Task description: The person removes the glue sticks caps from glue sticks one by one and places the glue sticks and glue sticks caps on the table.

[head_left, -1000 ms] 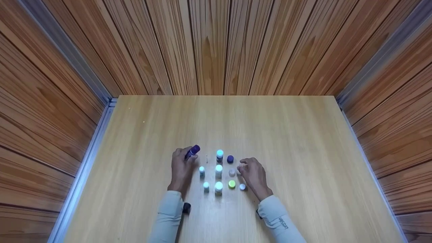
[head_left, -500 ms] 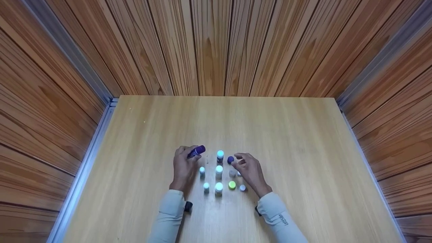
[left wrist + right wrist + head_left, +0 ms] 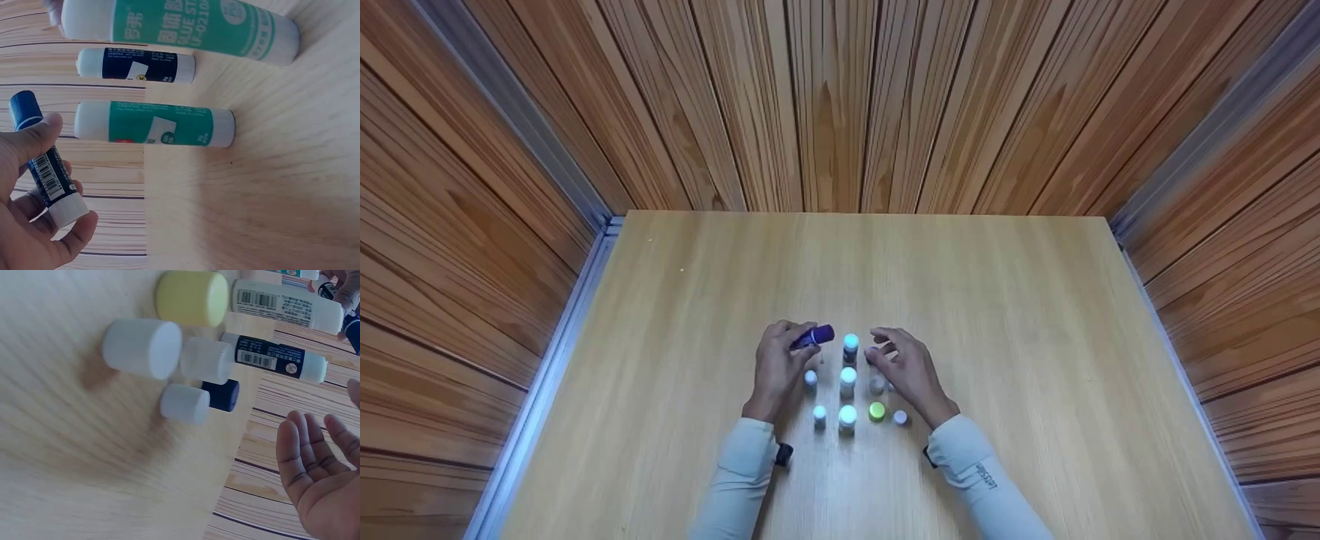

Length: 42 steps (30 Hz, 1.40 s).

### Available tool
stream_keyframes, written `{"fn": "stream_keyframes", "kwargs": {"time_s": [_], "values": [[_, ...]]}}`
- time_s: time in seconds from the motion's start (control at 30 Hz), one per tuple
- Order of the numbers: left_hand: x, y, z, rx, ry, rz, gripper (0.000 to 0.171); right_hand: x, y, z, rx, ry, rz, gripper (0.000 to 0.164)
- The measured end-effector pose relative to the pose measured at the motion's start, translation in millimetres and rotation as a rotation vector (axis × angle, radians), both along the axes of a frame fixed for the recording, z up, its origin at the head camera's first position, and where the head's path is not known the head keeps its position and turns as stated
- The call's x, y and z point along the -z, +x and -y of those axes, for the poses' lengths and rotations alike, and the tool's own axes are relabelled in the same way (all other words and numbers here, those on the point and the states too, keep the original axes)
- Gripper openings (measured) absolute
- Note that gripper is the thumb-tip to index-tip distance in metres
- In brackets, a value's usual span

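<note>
My left hand [image 3: 776, 366] grips a glue stick [image 3: 50, 174] with a dark blue cap, navy label and white base. In the head view this glue stick tilts, its cap pointing right, above the table. My right hand [image 3: 911, 367] is across from it, fingers parted and loosely bent, holding nothing. Uncapped glue sticks stand upright between the hands: a navy-labelled one [image 3: 850, 346] at the back, green-labelled ones [image 3: 847, 381] nearer. Below my right hand sit loose caps, among them a dark blue cap [image 3: 222, 395], a white cap [image 3: 140, 349] and a yellow-green cap [image 3: 877, 411].
The pale wooden table [image 3: 997, 300] carries the glue sticks in close rows, so they stand near both forearms. Wood-plank walls [image 3: 840, 112] rise behind and at the sides. A metal rail [image 3: 562, 337] runs along the left edge.
My left hand has carried the glue stick to the right, and the stick has turned flatter. My right hand has moved up and left, now covering most of the dark blue cap.
</note>
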<state>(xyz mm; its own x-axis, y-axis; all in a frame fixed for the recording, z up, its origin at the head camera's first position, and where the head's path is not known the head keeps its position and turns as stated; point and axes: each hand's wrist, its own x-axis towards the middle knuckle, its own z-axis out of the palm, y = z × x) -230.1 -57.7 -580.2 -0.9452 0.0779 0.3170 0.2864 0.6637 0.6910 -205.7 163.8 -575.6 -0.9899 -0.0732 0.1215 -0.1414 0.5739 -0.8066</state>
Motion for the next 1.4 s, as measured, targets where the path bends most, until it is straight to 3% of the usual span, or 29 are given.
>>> {"fn": "stream_keyframes", "kwargs": {"time_s": [0.37,0.6,0.77,1.0,1.4], "values": [[-4.6,0.6,-9.1,0.048,-0.090,-0.027,0.034,-5.2,-1.9,7.1,-0.070,-0.057,-0.003,0.050],[-8.7,1.1,-16.7,0.045,-0.136,-0.014,0.034,-6.8,-3.2,7.4,-0.091,-0.078,0.012,0.049],[-9.0,1.6,-18.9,0.049,-0.144,-0.038,0.033,-6.7,-3.0,8.5,-0.113,-0.121,0.028,0.048],[-7.5,0.9,-19.9,0.078,-0.169,-0.136,0.032,-7.3,-2.3,10.5,-0.155,-0.166,-0.014,0.042],[-10.0,2.0,-21.3,0.067,-0.196,-0.088,0.030,-8.5,-2.8,15.8,-0.160,-0.161,0.018,0.037]]}}
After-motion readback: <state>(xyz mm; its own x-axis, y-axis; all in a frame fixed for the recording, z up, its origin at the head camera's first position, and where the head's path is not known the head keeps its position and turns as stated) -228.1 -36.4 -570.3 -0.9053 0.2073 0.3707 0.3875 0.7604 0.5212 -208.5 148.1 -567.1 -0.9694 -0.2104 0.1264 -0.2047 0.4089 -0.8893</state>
